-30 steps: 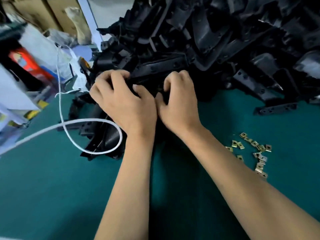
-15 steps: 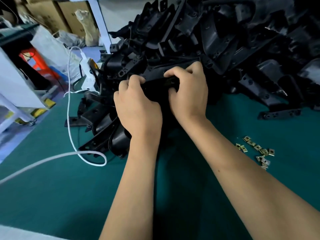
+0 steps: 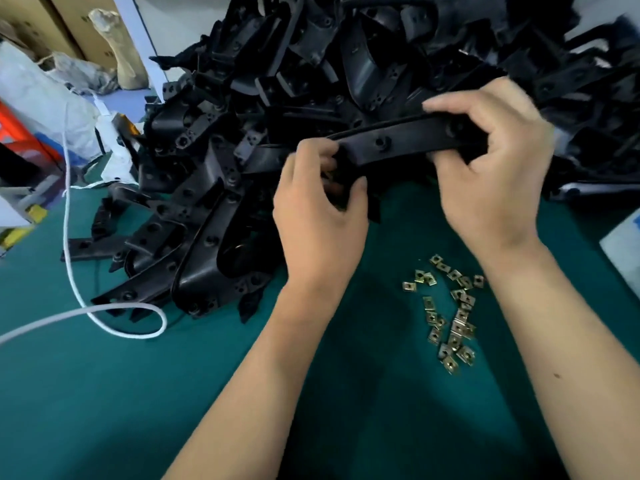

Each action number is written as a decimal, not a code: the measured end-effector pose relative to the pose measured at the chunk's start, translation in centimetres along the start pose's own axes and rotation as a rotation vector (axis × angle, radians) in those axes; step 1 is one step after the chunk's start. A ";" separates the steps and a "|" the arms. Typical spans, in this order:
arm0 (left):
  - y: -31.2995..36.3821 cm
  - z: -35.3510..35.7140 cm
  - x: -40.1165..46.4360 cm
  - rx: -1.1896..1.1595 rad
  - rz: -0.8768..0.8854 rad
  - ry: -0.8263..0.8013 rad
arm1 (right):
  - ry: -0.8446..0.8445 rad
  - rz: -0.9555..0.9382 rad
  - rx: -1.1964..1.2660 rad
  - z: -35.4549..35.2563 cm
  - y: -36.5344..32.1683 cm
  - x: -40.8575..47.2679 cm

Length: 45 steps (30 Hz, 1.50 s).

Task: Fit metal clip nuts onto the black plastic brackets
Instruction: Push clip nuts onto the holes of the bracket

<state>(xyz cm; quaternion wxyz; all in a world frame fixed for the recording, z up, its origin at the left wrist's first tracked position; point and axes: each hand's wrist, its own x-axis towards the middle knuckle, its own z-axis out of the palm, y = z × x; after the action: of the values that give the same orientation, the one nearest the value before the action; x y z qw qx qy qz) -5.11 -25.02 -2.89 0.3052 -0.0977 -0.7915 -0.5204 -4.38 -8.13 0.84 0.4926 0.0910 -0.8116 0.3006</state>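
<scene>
A long curved black plastic bracket (image 3: 391,145) is held up in front of a big heap of black brackets (image 3: 346,57). My left hand (image 3: 318,216) grips its left end, fingers curled round it. Around its right end my right hand (image 3: 491,168) curls, thumb below and fingers over the top. Several brass-coloured metal clip nuts (image 3: 450,313) lie loose on the green mat (image 3: 104,393), below and between my wrists. Whether a nut sits on the held bracket is hidden by my fingers.
More black brackets (image 3: 180,237) spill to the left of my hands. A white cable (image 3: 114,317) loops over the mat at the left. White sacks (image 3: 41,98) and cardboard boxes (image 3: 69,15) stand beyond the table's left edge. A pale object (image 3: 623,244) pokes in at the right edge.
Both hands have lifted the bracket off the pile and moved right with it, spreading apart to its two ends. The view has swung right, showing more clip nuts.
</scene>
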 end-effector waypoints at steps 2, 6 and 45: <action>0.8 1.5 -1.7 -0.095 -0.103 -0.068 | -0.024 -0.031 -0.012 -1.9 0.9 -0.4; 1.0 4.3 -4.3 -0.055 -0.217 -0.226 | -0.101 0.020 0.026 -3.9 1.9 -2.1; -1.6 3.6 -1.8 -1.013 -0.857 -0.545 | -0.807 0.360 0.120 -3.0 4.6 -6.7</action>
<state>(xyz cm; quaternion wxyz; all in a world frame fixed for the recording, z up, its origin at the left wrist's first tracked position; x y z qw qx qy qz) -5.81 -22.31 -6.15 -0.2172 -0.0344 -0.4695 -0.8551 -0.82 -3.68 -5.71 0.0702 0.0867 -0.9228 0.3688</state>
